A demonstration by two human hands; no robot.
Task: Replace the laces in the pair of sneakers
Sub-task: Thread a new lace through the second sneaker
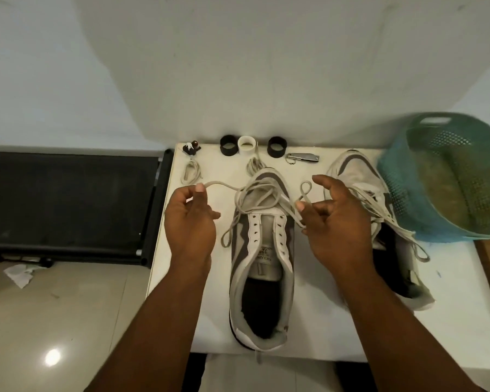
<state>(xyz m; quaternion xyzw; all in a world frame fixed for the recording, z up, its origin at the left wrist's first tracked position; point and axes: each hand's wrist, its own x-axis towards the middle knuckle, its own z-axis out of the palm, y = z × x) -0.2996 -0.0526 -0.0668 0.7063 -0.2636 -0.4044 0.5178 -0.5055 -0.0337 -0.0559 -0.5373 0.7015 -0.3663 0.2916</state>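
On the white table (317,329), both hands pinch the near sneaker's (262,261) lace (255,198), left hand (190,219) and right hand (334,219) one end each, so draw the ends outward evenly, easing each crossing free without snagging an eyelet.

Two bare forearms, left hand (189,222), right hand (334,222), no sleeves, short trimmed fingernails

1. The white bench (309,335) holds two sneakers: one in the middle (262,267), one at the right (359,171).
2. Three rings (227,145), two lace bundles (191,171) and a small metal tool (302,158) lie at the back.
3. A green basket (447,176) sits at the right.
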